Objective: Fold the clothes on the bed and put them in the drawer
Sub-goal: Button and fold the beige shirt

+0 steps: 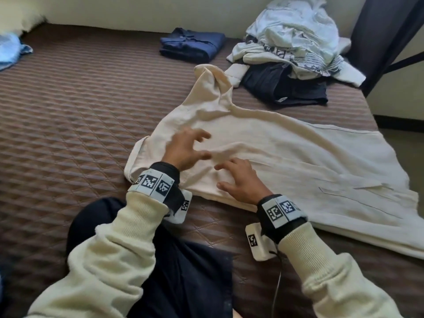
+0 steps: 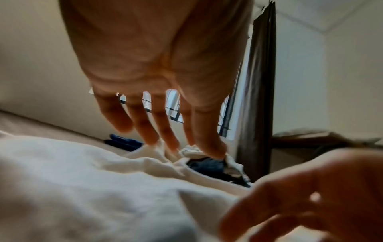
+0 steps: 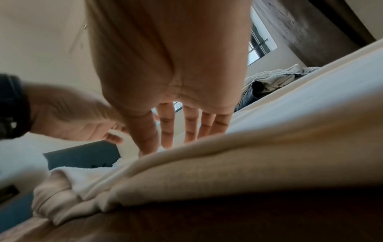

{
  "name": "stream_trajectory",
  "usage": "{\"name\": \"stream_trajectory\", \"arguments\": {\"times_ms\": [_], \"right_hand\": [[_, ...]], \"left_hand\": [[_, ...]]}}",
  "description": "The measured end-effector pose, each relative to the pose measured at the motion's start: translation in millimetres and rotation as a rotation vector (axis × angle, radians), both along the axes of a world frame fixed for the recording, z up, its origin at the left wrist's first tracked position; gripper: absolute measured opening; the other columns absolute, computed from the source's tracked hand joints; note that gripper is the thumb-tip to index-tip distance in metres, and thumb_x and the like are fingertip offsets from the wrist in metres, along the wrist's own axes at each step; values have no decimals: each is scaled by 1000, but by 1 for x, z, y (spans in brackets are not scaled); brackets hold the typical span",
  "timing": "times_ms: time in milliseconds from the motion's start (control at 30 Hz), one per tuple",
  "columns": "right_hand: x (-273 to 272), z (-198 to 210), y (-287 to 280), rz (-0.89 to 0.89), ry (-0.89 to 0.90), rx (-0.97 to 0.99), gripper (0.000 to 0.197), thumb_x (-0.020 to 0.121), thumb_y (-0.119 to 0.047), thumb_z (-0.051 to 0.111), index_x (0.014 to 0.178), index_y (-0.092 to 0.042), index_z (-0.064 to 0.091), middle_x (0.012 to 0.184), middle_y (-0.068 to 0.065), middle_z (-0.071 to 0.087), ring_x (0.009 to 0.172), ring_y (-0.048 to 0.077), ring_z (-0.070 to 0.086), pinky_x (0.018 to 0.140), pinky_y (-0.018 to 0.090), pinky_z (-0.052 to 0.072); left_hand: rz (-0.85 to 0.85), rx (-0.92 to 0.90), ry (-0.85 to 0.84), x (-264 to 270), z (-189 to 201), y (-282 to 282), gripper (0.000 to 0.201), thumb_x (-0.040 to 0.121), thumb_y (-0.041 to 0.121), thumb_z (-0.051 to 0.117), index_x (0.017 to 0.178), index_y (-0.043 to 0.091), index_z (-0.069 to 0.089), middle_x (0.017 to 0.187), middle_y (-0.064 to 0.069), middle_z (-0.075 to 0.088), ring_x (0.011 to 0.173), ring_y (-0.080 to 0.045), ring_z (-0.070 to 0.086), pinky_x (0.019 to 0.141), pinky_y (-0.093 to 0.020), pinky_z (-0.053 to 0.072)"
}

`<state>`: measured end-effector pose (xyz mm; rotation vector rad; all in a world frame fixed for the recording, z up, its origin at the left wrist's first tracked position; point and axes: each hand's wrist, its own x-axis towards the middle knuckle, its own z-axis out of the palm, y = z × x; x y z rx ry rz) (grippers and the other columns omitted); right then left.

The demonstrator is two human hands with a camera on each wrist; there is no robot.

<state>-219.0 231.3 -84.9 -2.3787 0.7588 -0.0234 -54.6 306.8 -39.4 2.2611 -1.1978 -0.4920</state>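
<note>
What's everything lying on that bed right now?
Hoodie: one, cream, spread flat at mid-bed under both hands.
Folded shirt: one, navy, far side by the wall.
Clothes pile: one unfolded heap, white, patterned and dark pieces, far right.
Blue cloth: one, pale blue, far left edge.
Bedspread: one, brown, quilted.
Curtain: one, dark, right.
Left hand: fingers spread, on the hoodie.
Right hand: fingers spread, on the hoodie.

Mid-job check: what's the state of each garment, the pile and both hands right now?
cream hoodie: spread flat on bed, partly folded
navy shirt: folded, at far side
clothes pile: unfolded, heaped
left hand: open, fingers spread over hoodie
right hand: open, flat on hoodie
</note>
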Motion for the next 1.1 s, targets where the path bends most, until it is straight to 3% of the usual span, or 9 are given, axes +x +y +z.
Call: {"name": "stream_trajectory", "arguments": {"times_ms": [67, 200, 400, 567, 667, 767, 933, 1000, 1100], "right_hand": [[-12, -2, -1, -14, 84, -48, 58, 90, -36, 63, 142, -25, 40, 151, 3, 32, 138, 25, 22, 108, 44, 25], [-48, -5, -13, -172, 190, -91, 83, 87, -46, 64, 153, -28, 16, 163, -2, 4, 149, 22, 3, 117, 48, 11], [-143, -9, -48, -360, 277, -6, 92, 89, -58, 55, 155, -26, 0, 161, 1, -17, 148, 22, -18, 117, 51, -8], [-222, -9, -71, -624, 321, -18, 86, 90, -61, 51, 155, -28, 6, 163, -6, -7, 149, 21, -11, 112, 61, -11], [-237, -11, -74, -766, 310, -13, 78, 91, -60, 48, 154, -23, 19, 164, -3, 0, 150, 26, -7, 112, 65, -9], [-232, -4, -69, -680, 147, -13, 73, 94, -58, 46, 153, -23, 23, 163, 2, 4, 150, 27, -3, 115, 59, -7], [-246, -3, -69, -473, 271, 44, 74, 91, -55, 53, 152, -42, 14, 162, -7, -9, 149, 23, -11, 114, 60, -11], [-262, -6, -77, -600, 357, 45, 72, 92, -58, 49, 152, -43, 12, 162, -9, -9, 150, 27, -3, 114, 60, -9], [-270, -3, -80, -912, 412, 3, 62, 94, -53, 48, 148, -29, 32, 161, 8, 18, 148, 36, 10, 113, 66, -3]], "left_hand": [[-181, 126, 76, -22, -3, -7, 57, 77, 34, 78, 130, 30, 57, 131, -7, 46, 122, -24, 46, 104, -33, 37], [-157, 450, -58, -33, -41, -3, 74, 80, 51, 70, 144, 47, 31, 160, -12, 5, 147, -32, 6, 117, -52, 17], [-179, 624, -128, -45, -47, -8, 96, 81, 57, 66, 149, 50, -3, 156, -11, -29, 145, -39, -18, 115, -64, 9], [-46, 593, -208, -77, -36, -13, 83, 84, 36, 71, 148, 47, 19, 159, -2, -24, 145, -40, -18, 106, -75, 9], [-32, 498, -370, -114, -36, -19, 53, 92, 12, 54, 140, 29, 41, 161, -6, -16, 147, -38, -12, 108, -72, 7], [-169, 484, -254, -155, -45, -24, 73, 94, 1, 41, 151, 38, 15, 161, -4, -15, 148, -35, -9, 110, -70, 8], [-184, 476, -69, -156, -52, -29, 79, 94, 25, 60, 150, 47, 9, 162, -1, -14, 146, -39, -10, 108, -73, 12], [-187, 480, -42, -143, -54, -26, 89, 87, 32, 70, 150, 48, 10, 161, -6, -15, 145, -42, -11, 113, -67, 14], [-220, 545, -98, -130, -55, -26, 103, 77, 33, 79, 150, 46, 8, 161, -11, -11, 146, -43, -5, 115, -60, 17]]}}
